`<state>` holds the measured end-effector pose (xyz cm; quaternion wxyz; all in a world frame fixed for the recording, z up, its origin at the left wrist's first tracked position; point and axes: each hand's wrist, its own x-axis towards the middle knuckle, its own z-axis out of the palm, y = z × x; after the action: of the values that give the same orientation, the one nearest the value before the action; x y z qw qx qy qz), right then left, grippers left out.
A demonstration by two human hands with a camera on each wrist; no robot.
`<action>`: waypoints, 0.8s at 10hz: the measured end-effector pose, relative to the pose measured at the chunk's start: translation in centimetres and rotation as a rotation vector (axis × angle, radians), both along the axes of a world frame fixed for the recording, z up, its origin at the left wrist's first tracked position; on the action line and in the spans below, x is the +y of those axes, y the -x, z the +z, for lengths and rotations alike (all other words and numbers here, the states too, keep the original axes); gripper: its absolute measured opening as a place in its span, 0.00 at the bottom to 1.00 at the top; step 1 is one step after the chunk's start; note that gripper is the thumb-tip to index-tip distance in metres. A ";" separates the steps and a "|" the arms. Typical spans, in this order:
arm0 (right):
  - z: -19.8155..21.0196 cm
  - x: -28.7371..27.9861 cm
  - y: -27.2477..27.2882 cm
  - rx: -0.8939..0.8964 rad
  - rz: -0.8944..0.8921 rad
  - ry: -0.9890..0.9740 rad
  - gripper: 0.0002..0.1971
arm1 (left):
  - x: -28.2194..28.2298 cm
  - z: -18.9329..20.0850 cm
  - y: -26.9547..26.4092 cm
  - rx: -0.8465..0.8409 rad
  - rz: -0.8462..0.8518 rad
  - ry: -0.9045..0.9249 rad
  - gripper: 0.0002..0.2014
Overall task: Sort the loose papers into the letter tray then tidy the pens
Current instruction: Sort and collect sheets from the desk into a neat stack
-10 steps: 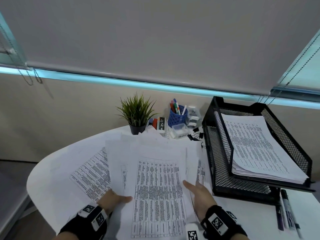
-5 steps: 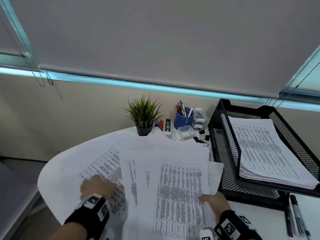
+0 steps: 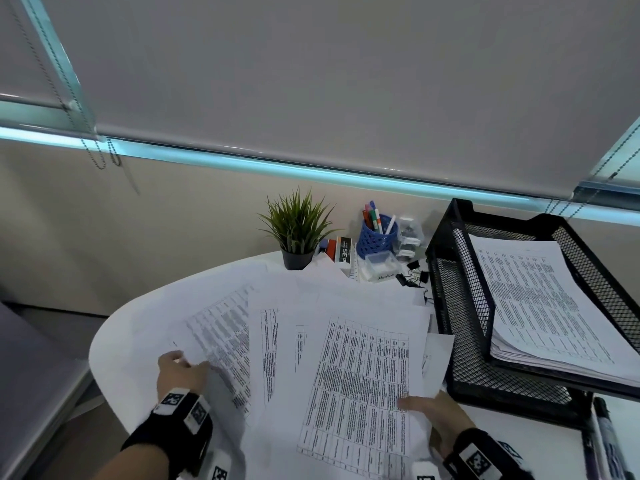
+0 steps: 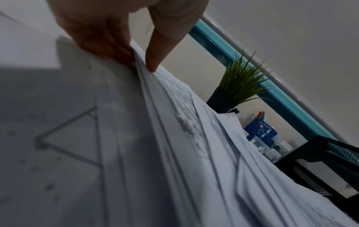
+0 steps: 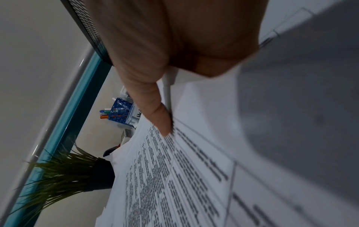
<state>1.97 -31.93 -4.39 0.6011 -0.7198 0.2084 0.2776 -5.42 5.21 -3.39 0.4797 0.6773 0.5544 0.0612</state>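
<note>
I see both my left hand (image 3: 181, 370) and right hand (image 3: 434, 415) pinching fanned, table-printed loose papers (image 3: 356, 382); beyond my right hand, the letter tray (image 3: 460, 306) holds a stack.

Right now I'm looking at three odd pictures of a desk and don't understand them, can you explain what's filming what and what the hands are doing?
No machine here: a person wears three cameras. The wide picture comes from the head, the two tilted close-ups from each wrist, looking along the fingers. On the white table lie fanned-out loose papers, a potted plant, a blue pen cup and a black mesh letter tray already holding a stack. The left hand pinches the papers' left edge between thumb and fingers; the right hand pinches their right edge with its thumb on top. Some pens lie beside the tray.
</note>
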 end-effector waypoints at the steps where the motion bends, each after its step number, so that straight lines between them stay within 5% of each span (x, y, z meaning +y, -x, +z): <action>1: -0.4 0.7 0.3 0.044 0.009 -0.126 0.24 | -1.0 0.5 0.4 -0.051 -0.104 -0.046 0.14; 2: -0.8 1.2 0.5 0.046 -0.033 -0.119 0.22 | -1.5 1.0 0.1 -0.078 -0.188 -0.094 0.06; 4: -0.4 1.1 0.2 -0.032 -0.133 -0.038 0.19 | -0.6 0.1 -1.0 0.016 -0.387 -0.132 0.19; 8: 0.3 1.7 0.0 -0.182 -0.013 0.023 0.22 | -2.8 -0.4 -2.2 0.137 -0.574 0.058 0.18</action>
<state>2.00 -30.20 -4.05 0.6110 -0.7476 0.1607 0.2048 -3.22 2.41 -3.75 0.4579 0.7950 0.3729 -0.1388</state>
